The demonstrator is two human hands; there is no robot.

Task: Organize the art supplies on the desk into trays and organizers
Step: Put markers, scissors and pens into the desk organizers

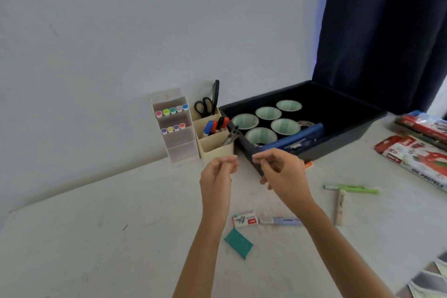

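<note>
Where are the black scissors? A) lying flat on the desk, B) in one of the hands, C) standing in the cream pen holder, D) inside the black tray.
C: the black scissors stand handles-up in the back compartment of the cream pen holder.

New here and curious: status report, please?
Left hand, right hand raised, fingertips pinched; held thing, if any, too small to tell. Staple box, green highlighter loose on desk. Nothing between hands and black tray.
</note>
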